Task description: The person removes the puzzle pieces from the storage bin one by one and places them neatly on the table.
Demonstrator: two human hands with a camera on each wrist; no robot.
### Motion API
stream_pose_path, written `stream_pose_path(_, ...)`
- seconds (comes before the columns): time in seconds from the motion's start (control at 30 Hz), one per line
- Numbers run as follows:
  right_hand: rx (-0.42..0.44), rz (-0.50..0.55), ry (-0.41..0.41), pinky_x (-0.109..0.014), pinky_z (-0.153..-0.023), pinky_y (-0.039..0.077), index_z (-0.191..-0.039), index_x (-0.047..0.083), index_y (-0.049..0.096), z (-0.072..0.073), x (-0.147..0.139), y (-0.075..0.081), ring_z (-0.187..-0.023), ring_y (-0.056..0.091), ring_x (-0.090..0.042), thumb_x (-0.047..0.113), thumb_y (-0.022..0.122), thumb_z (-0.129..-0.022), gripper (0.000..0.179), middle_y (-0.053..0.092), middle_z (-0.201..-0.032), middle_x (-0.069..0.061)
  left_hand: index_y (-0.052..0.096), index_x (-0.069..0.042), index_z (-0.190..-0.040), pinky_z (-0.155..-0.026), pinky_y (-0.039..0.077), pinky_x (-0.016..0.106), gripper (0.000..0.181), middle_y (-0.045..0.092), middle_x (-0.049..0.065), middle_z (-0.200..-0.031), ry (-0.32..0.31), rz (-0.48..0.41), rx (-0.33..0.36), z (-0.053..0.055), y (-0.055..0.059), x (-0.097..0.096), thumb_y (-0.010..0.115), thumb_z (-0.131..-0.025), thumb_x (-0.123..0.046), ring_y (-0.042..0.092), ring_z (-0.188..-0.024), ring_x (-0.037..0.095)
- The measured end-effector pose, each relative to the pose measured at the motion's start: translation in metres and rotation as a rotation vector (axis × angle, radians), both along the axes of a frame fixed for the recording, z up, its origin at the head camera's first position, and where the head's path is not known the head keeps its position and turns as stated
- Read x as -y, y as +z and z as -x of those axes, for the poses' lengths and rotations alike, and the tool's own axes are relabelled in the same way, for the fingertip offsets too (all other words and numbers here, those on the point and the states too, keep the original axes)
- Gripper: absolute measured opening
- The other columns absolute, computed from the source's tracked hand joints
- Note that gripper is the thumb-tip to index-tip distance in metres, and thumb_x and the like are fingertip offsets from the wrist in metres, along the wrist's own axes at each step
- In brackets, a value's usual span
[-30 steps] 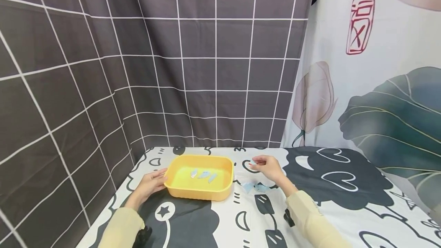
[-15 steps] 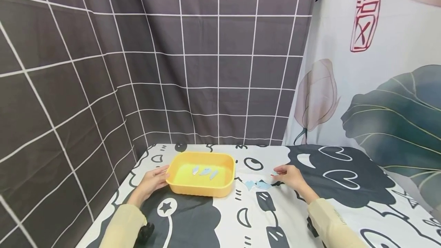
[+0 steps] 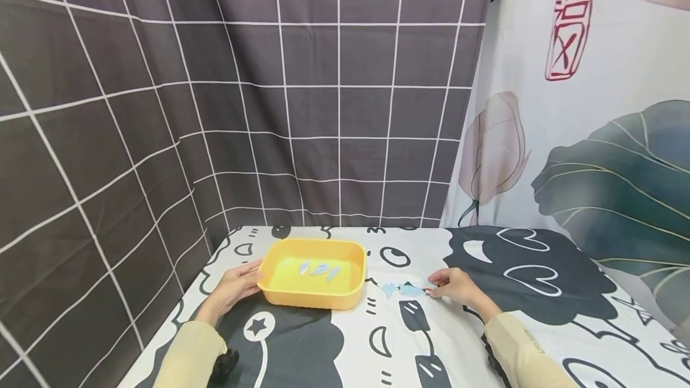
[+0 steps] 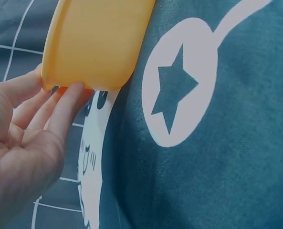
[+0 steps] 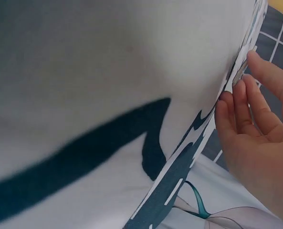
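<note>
A yellow plastic tray (image 3: pixel 315 299) sits on the patterned cloth, with several small flat light-blue pieces (image 3: pixel 320 269) inside. My left hand (image 3: pixel 235 287) holds its left end; in the left wrist view the thumb lies at the rim and the fingers (image 4: pixel 65 107) touch the wall. Right of the tray, two light-blue pieces (image 3: pixel 411 290) lie on the cloth. Beside them my right hand (image 3: pixel 458 287) pinches a small thin flat piece (image 5: pixel 239 74) between thumb and fingers, low at the cloth. The fingers mostly hide that piece; a red bit shows in the head view.
A white cloth with black cartoon prints (image 3: pixel 377 364) covers the table. A dark grid curtain (image 3: pixel 356 112) hangs behind and at the left, and a floral curtain (image 3: pixel 620 136) at the right.
My right hand has moved right and down with its piece, from near the tray to the right end of the pieces on the cloth. The left hand stays at the tray.
</note>
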State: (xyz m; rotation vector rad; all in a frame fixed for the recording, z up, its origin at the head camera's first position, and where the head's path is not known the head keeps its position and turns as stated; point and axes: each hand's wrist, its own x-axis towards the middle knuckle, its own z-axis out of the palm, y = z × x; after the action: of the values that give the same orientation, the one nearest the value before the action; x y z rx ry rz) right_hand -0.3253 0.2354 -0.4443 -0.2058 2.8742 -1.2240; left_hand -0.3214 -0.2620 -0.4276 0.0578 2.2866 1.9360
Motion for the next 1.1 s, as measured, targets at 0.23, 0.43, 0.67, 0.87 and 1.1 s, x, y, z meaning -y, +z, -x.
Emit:
stream_pose_path(0.23,0.005,-0.019,0.029,-0.023,-0.066,0.053,-0.098,-0.006,0.072,0.002,0.002,0.001,-0.079,0.062,-0.015,0.001,0.079,-0.071,0.029,0.073,-0.089,-0.014,0.028,0.011,-0.147,-0.096,0.058,0.032,0.058,0.035,0.034,-0.147,0.004,0.013,0.006,-0.001,0.004,0.002,0.054,-0.098,-0.007,0.061,-0.121,0.029)
stream_pose_path(0.43,0.008,-0.068,0.005,-0.034,-0.072,0.059,-0.098,-0.006,0.073,0.0,0.003,0.006,-0.085,0.068,-0.025,-0.001,0.081,-0.069,0.03,0.075,-0.095,-0.018,0.026,0.012,-0.147,-0.098,0.057,0.033,0.059,0.034,0.035,-0.146,-0.038,0.021,-0.002,-0.001,0.007,-0.002,0.053,-0.098,-0.008,0.057,-0.125,0.033)
stream_pose_path(0.67,0.03,-0.03,-0.009,-0.032,-0.073,0.059,-0.103,-0.005,0.073,0.001,-0.001,0.0,-0.086,0.068,-0.021,0.006,0.082,-0.071,0.035,0.075,-0.098,-0.017,0.026,0.012,-0.147,-0.098,0.057,0.032,0.057,0.034,0.035,-0.146,-0.033,0.016,-0.002,-0.003,0.004,-0.001,0.05,-0.099,-0.006,0.057,-0.125,0.033)
stream_pose_path(0.87,0.04,0.034,-0.001,-0.027,-0.072,0.056,-0.106,-0.007,0.071,0.005,-0.004,-0.004,-0.083,0.067,-0.014,0.008,0.078,-0.076,0.034,0.075,-0.095,-0.016,0.026,0.013,-0.146,-0.097,0.057,0.033,0.058,0.035,0.035,-0.146,-0.038,-0.006,-0.002,-0.004,0.002,0.0,0.053,-0.098,-0.006,0.059,-0.123,0.032)
stream_pose_path(1.1,0.057,0.052,0.026,-0.03,-0.077,0.057,-0.11,-0.005,0.07,0.01,0.007,0.007,-0.087,0.066,-0.014,0.015,0.077,-0.08,0.036,0.075,-0.098,-0.014,0.03,0.013,-0.146,-0.098,0.057,0.035,0.055,0.037,0.034,-0.145,-0.014,-0.005,-0.012,-0.001,0.004,-0.001,0.052,-0.098,-0.006,0.056,-0.126,0.038)
